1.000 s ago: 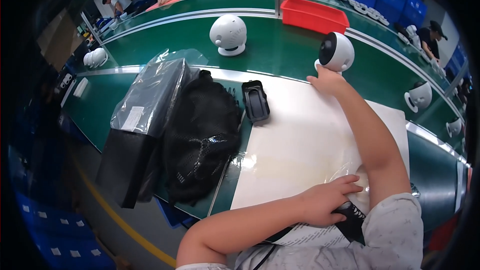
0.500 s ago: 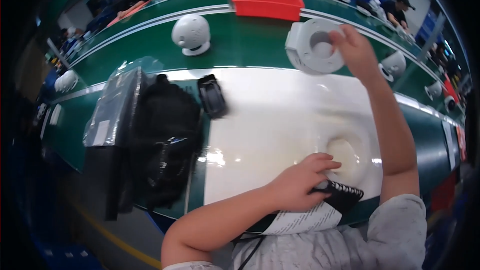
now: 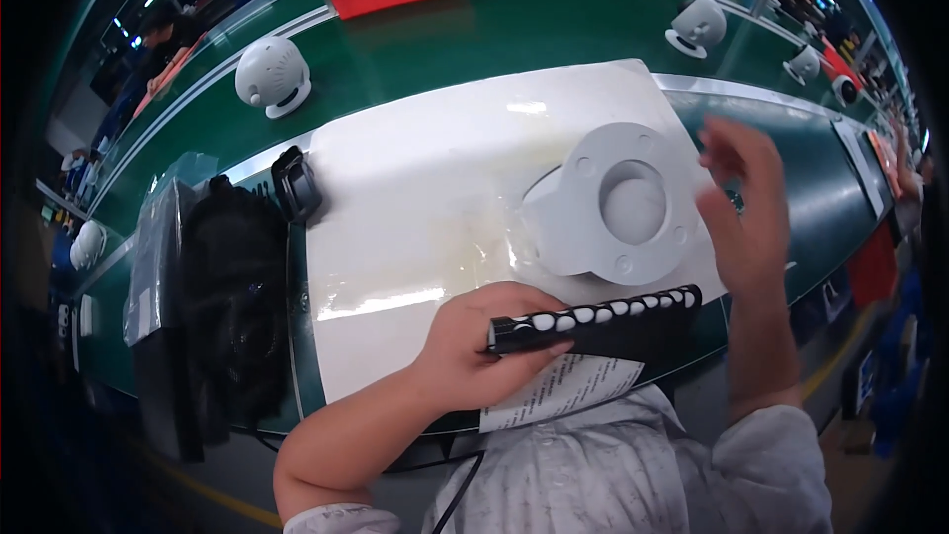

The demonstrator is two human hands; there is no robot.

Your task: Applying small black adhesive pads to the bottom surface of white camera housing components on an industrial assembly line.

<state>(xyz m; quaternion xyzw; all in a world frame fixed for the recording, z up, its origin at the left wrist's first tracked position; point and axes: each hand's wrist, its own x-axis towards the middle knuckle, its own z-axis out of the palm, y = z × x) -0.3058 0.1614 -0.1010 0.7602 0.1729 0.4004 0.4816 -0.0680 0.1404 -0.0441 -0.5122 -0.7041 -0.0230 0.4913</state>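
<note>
**Steady the base first**

Left hand (image 3: 474, 346) clamped on left end of black strip (image 3: 603, 318), white ovals along its edge. Right hand (image 3: 746, 208) blurred, apart, fingers loosely curled, nothing visible in it. White unit (image 3: 581, 213) just beyond strip, ring up on white mat (image 3: 415, 188). I'd brace its rim right-handed; the round body could roll.

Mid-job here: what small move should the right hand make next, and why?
I'd probably bring the right hand to the white spots along the edge of the black sheet: that hand looks open and empty, while the left hand grips the sheet beside the white ring-shaped part, which rests on the white mat.
</note>
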